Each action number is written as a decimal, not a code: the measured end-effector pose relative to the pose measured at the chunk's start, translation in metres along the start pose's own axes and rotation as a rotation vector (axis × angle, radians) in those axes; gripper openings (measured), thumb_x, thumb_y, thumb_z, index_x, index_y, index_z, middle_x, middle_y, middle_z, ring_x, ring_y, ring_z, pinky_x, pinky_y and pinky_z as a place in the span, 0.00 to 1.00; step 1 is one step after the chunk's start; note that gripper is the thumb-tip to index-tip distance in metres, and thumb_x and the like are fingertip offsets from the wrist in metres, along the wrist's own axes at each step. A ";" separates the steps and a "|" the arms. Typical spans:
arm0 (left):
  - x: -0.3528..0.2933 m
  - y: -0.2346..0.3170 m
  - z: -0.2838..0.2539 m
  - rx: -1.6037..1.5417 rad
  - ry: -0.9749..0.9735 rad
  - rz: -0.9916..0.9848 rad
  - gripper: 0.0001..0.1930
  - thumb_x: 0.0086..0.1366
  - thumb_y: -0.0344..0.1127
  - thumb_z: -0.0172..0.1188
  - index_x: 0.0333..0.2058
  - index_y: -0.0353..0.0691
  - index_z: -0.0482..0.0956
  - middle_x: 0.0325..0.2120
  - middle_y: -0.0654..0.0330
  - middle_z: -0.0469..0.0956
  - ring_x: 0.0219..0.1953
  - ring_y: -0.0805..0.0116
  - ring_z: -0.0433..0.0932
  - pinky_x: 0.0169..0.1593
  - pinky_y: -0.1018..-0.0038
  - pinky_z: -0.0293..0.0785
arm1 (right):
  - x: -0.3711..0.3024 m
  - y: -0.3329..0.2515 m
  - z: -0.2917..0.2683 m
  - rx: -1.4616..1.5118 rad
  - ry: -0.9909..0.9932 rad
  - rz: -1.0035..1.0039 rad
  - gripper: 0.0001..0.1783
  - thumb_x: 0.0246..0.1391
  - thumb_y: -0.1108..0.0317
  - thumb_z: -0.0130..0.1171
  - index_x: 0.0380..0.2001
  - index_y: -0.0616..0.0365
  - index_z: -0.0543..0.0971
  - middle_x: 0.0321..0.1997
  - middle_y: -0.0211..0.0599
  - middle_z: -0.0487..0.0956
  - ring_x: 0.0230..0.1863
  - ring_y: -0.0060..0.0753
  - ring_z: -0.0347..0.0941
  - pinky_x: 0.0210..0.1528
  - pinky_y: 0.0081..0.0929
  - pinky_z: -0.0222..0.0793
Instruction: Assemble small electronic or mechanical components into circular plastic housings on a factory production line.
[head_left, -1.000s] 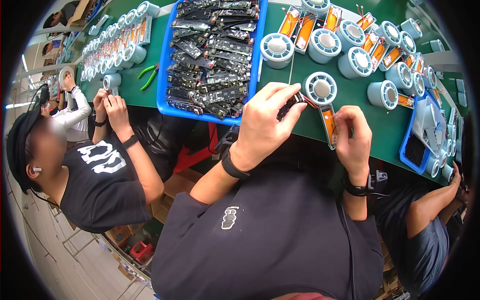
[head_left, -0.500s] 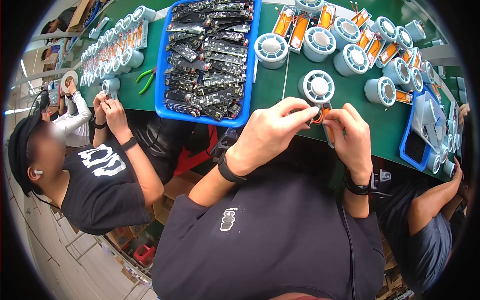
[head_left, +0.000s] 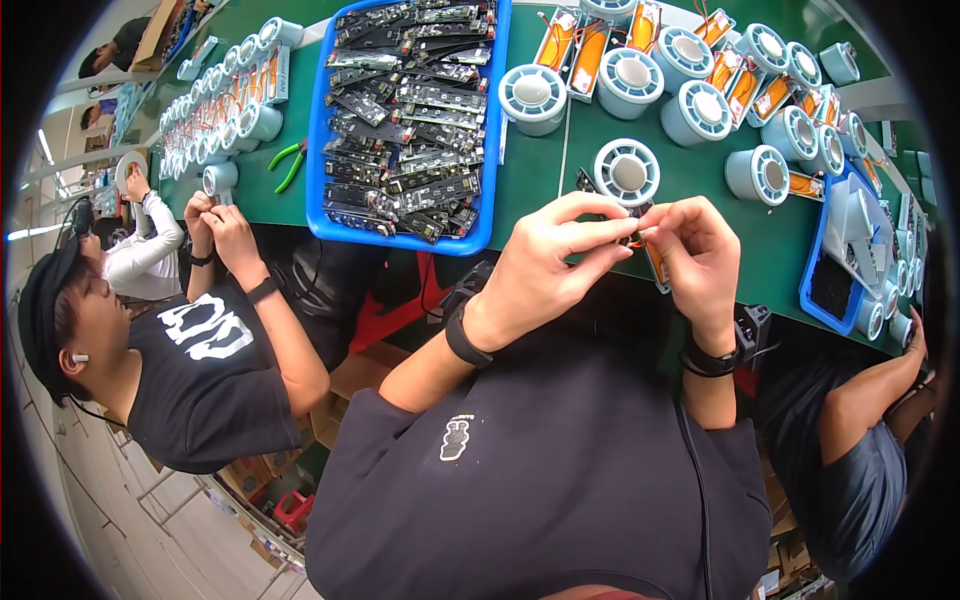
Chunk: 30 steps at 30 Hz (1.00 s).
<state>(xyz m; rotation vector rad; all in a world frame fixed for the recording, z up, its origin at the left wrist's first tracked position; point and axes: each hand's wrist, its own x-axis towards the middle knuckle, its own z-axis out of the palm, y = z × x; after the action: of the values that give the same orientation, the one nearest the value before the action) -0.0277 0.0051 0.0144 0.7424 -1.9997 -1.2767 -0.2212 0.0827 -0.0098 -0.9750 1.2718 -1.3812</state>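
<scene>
Near the table's front edge stands a light-blue handheld fan [head_left: 627,172] with a round slotted head and a grey centre. Just below its head, my left hand [head_left: 545,250] pinches a dark circuit board [head_left: 585,181], whose narrow end sticks out above the fingers. My right hand [head_left: 697,255] is closed, its thumb and forefinger pinching thin red wires [head_left: 636,238] right beside the left fingertips. An orange battery [head_left: 657,264] in the fan's handle shows partly under the right fingers. The wire ends are hidden by my fingertips.
A blue tray [head_left: 314,180] heaped with circuit boards stands to the left, green-handled pliers [head_left: 289,168] beyond it. Several fan units [head_left: 630,80] with orange batteries fill the back right. Another blue bin [head_left: 852,318] lies far right. A co-worker [head_left: 215,370] sits at left, another [head_left: 840,440] at right.
My right hand's fingers have come in against the left fingertips. The board's end now shows above my left fingers. The fan head has shifted slightly in view.
</scene>
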 end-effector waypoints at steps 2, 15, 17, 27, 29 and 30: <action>-0.001 -0.001 0.003 -0.042 0.020 -0.037 0.14 0.59 0.23 0.71 0.45 0.37 0.87 0.43 0.55 0.83 0.42 0.59 0.84 0.47 0.69 0.81 | 0.001 -0.002 -0.001 0.032 0.000 0.013 0.09 0.62 0.87 0.58 0.39 0.64 0.72 0.42 0.42 0.83 0.43 0.25 0.81 0.49 0.23 0.78; -0.004 -0.014 0.014 -0.155 0.050 -0.071 0.13 0.63 0.19 0.68 0.46 0.33 0.87 0.48 0.56 0.80 0.44 0.66 0.86 0.48 0.75 0.88 | -0.004 0.016 0.009 0.192 0.136 -0.087 0.09 0.59 0.87 0.63 0.41 0.67 0.76 0.40 0.46 0.87 0.43 0.31 0.86 0.49 0.24 0.83; -0.004 -0.015 0.015 -0.159 0.054 -0.072 0.13 0.63 0.19 0.68 0.47 0.33 0.87 0.48 0.56 0.80 0.44 0.67 0.86 0.48 0.75 0.88 | -0.003 0.018 0.008 0.225 0.149 -0.095 0.09 0.59 0.88 0.63 0.41 0.67 0.76 0.40 0.47 0.87 0.43 0.32 0.86 0.49 0.25 0.83; -0.006 -0.019 0.016 0.005 0.097 0.045 0.13 0.62 0.19 0.69 0.46 0.34 0.88 0.48 0.56 0.80 0.45 0.67 0.86 0.48 0.75 0.88 | -0.005 0.009 0.006 0.089 0.090 -0.019 0.17 0.60 0.86 0.62 0.52 0.68 0.76 0.43 0.46 0.87 0.45 0.30 0.85 0.50 0.23 0.81; -0.005 -0.013 0.022 -0.135 0.138 -0.052 0.13 0.62 0.19 0.70 0.45 0.35 0.88 0.48 0.56 0.80 0.45 0.67 0.86 0.48 0.75 0.87 | -0.004 0.004 0.004 0.087 0.077 0.022 0.18 0.61 0.86 0.62 0.54 0.68 0.76 0.43 0.46 0.87 0.45 0.29 0.84 0.50 0.23 0.80; -0.005 -0.009 0.025 -0.274 0.178 -0.150 0.13 0.61 0.19 0.70 0.45 0.36 0.89 0.47 0.56 0.81 0.45 0.67 0.86 0.47 0.75 0.87 | -0.003 0.003 0.003 0.080 0.058 0.031 0.19 0.60 0.86 0.62 0.55 0.68 0.75 0.43 0.47 0.87 0.45 0.29 0.84 0.50 0.22 0.80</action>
<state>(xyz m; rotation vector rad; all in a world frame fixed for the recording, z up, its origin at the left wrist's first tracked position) -0.0428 0.0193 -0.0033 0.8508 -1.6126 -1.4793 -0.2175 0.0856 -0.0119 -0.8632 1.2599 -1.4346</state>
